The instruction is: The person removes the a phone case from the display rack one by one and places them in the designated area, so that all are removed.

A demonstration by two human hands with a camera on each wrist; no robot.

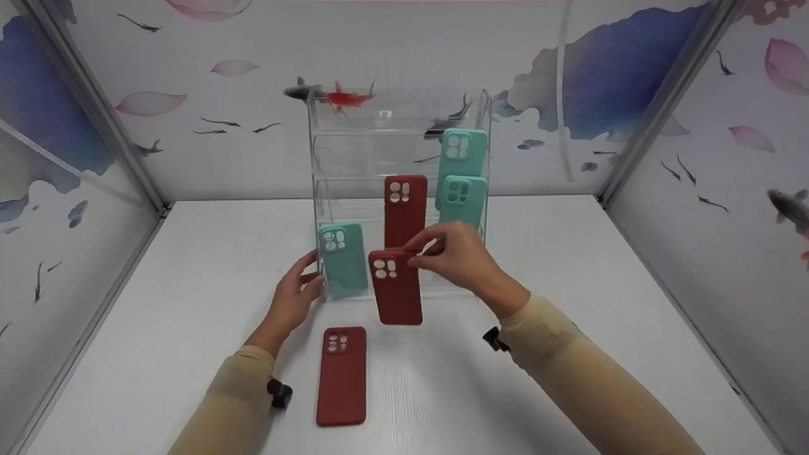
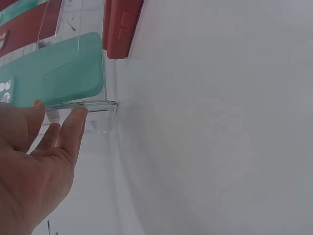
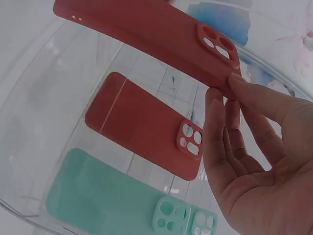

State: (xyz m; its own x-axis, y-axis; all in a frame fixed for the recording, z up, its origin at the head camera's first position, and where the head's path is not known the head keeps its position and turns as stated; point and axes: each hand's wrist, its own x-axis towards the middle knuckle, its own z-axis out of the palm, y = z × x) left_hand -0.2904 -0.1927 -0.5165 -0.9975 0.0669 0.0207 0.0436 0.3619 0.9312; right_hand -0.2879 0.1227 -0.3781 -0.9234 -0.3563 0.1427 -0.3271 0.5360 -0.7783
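My right hand point(image 1: 455, 256) pinches a red phone case point(image 1: 399, 294) by its upper right corner, thumb on one face and fingertips on the other. The case hangs upright in front of a clear stepped display stand point(image 1: 360, 151), its camera cutouts at the top. At the stand's left side, my left hand point(image 1: 296, 297) holds the clear side edge between thumb and fingers, close beside a teal phone case point(image 2: 73, 73) on the lowest step. Behind the held case, another red case point(image 1: 406, 208) leans on a middle step.
Two teal cases, an upper one point(image 1: 464, 151) and a lower one point(image 1: 464, 199), lean at the stand's right side. A further red case point(image 1: 341, 385) lies flat on the white table point(image 1: 189, 316) near the front. Printed wall panels point(image 1: 253, 151) enclose the back and sides.
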